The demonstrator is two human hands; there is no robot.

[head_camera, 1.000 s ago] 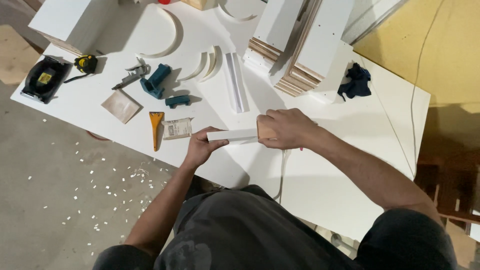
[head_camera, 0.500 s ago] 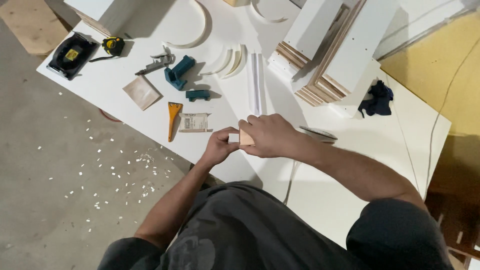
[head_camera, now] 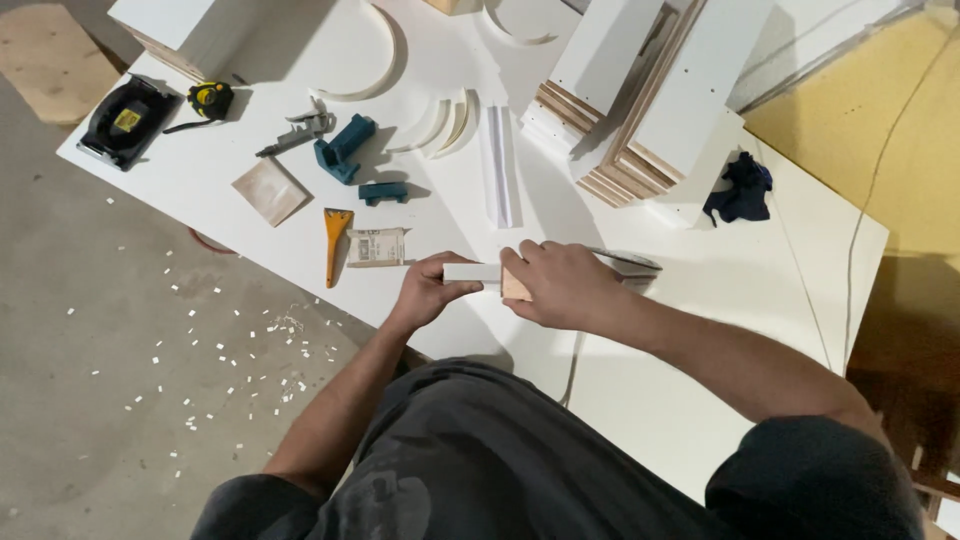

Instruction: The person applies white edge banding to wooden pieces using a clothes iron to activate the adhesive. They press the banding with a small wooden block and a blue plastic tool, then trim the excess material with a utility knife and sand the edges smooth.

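Left hand [head_camera: 425,293] grips the end of a white strip [head_camera: 472,272], pinning it flat at the surface [head_camera: 700,400] edge so it can't slide. Right hand [head_camera: 560,285] is closed on a small wood block [head_camera: 514,287], pressed against the strip. Orange scraper [head_camera: 336,238] and sandpaper [head_camera: 270,190] lie nearby, within reach.

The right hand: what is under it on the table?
Under the right hand a small wooden block rests on a white strip, held by the left hand. The strip's covered part cannot be seen.

A workshop: sander [head_camera: 122,120], tape measure [head_camera: 211,98], stacked boards [head_camera: 640,90]; chip-strewn floor [head_camera: 150,330].
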